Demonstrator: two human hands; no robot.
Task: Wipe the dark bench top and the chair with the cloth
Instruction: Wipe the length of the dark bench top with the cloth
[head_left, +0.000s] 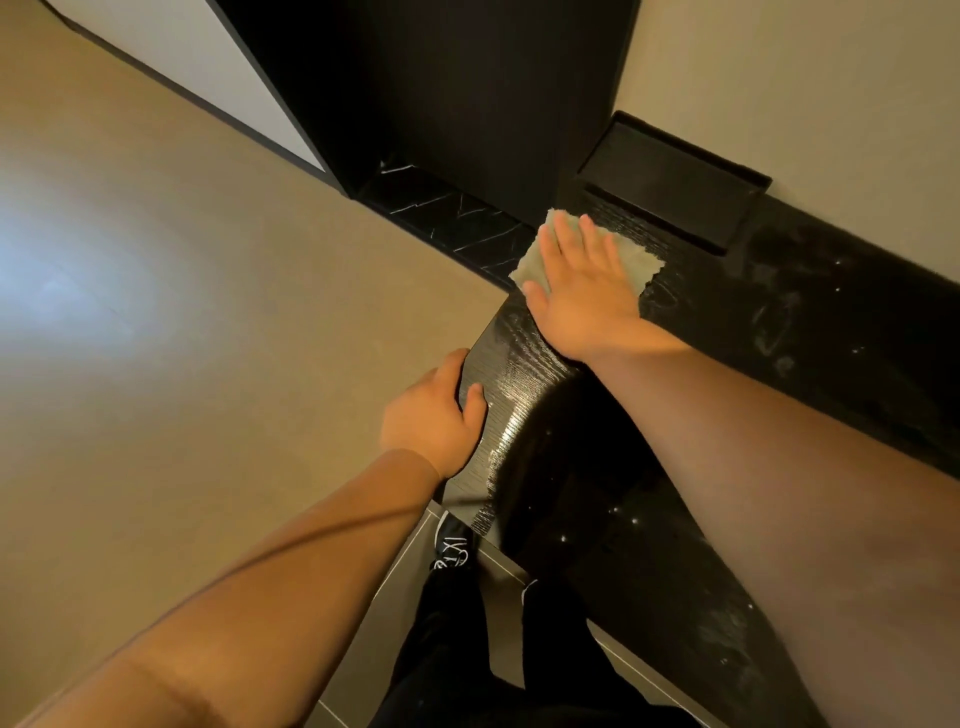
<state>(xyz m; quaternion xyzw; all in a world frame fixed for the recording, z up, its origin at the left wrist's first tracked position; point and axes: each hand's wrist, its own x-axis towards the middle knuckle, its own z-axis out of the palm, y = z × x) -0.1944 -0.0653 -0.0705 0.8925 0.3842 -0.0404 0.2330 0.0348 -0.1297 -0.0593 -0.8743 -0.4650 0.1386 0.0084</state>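
Right hand: my right hand (582, 291) lay palm down on the cloth, fingers straight and slightly spread, pressing it flat and not pinching it.
Cloth: the pale green cloth (644, 265) sat under that hand at the far left corner of the counter, its ragged edge showing past my little finger.
Left hand: my left hand (431, 415) gripped the counter's left end edge, thumb on top and fingers curled over the side, well apart from the cloth.
Counter: the dark counter (519, 374) ran lengthwise along the wall, away to my right.
Key relation: pale smears and specks (779, 312) lay to the right of the cloth along that long axis. I judged that the next stroke would have to travel right, and that my right hand, already on the cloth, was the one to make it.
Container: a shallow dark tray (670, 176) stood against the wall just beyond the cloth. I saw nothing in it, though its dark inside hid detail.
Chair: no chair was in view, so I judged that half of the task not yet begun.
Surroundings: the beige floor (208, 260) lay to the left, and my shoe (452, 551) showed below the counter's near corner.
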